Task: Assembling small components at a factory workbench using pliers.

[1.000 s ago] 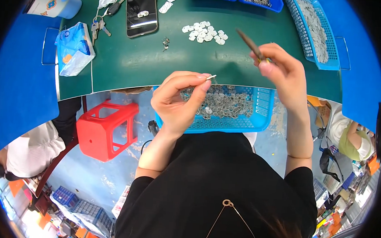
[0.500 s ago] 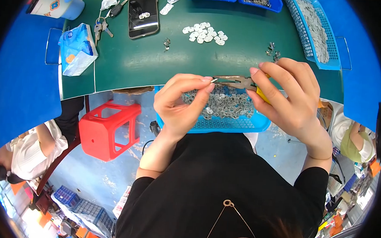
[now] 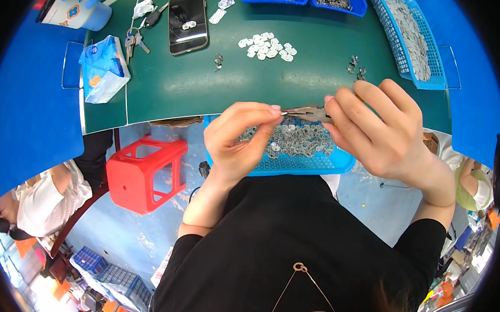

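My left hand (image 3: 237, 134) pinches a small white piece (image 3: 284, 113) between thumb and fingertips. Pliers (image 3: 310, 113) are gripped in my right hand (image 3: 382, 128), their jaws pointing left and meeting the white piece at my left fingertips. Most of the plier handles are hidden behind my right fingers. Below both hands, a light blue basket (image 3: 283, 166) holds many small metallic parts (image 3: 301, 138). On the green table beyond lies a pile of white pieces (image 3: 267, 46). Small dark metal bits (image 3: 218, 61) lie left of the pile, with others (image 3: 355, 67) to its right.
At the far left of the table are a phone (image 3: 188, 22), keys (image 3: 135, 41), a tissue pack (image 3: 104, 70) and a cup (image 3: 75, 8). Blue trays (image 3: 337, 7) of parts stand at the back, a blue basket (image 3: 414, 43) at the right. A red stool (image 3: 143, 173) stands on the floor.
The plier jaws look more closed and their tip has come onto the white piece. My right hand has turned, hiding the yellow handle. The view has shifted slightly.
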`<state>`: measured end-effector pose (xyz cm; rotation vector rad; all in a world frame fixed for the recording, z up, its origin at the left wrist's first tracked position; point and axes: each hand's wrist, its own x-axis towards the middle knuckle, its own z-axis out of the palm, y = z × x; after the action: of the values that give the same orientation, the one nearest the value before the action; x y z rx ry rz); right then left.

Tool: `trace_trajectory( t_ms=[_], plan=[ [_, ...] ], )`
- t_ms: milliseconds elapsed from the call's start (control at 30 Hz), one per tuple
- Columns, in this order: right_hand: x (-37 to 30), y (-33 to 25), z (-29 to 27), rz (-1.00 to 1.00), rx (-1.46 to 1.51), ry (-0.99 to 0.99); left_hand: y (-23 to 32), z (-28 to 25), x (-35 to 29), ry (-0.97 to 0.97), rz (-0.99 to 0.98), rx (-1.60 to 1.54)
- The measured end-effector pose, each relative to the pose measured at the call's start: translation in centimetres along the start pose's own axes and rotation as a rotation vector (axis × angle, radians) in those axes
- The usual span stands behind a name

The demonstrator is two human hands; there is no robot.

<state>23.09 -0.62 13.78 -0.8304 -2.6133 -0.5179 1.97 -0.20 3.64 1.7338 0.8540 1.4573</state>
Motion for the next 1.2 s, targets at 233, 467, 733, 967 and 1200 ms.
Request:
trace_trajectory(
  t_ms=[233, 467, 733, 967, 1200],
  plan=[
    [-0.1, 1.0, -0.5, 0.067, 0.189, -0.103, 0.6, 0.6, -1.1, 0.167, -0.341, -0.436],
    [-0.3, 0.9, -1.2, 0.184, 0.236, -0.086, -0.3, 0.3, -1.2, 0.122, -0.278, -0.547],
    [0.0, 0.6, -1.3, 0.153, 0.212, -0.083, 0.2, 0.4, -1.1, 0.097, -0.224, -0.347],
    [0.0, 0.5, -1.3, 0.114, 0.173, -0.094, 0.1, 0.5, -1.1, 0.093, -0.199, -0.292],
    [0.3, 0.1, -1.4, 0.029, 0.057, -0.074, 0.5, 0.3, -0.8, 0.027, -0.085, -0.090]
  ],
)
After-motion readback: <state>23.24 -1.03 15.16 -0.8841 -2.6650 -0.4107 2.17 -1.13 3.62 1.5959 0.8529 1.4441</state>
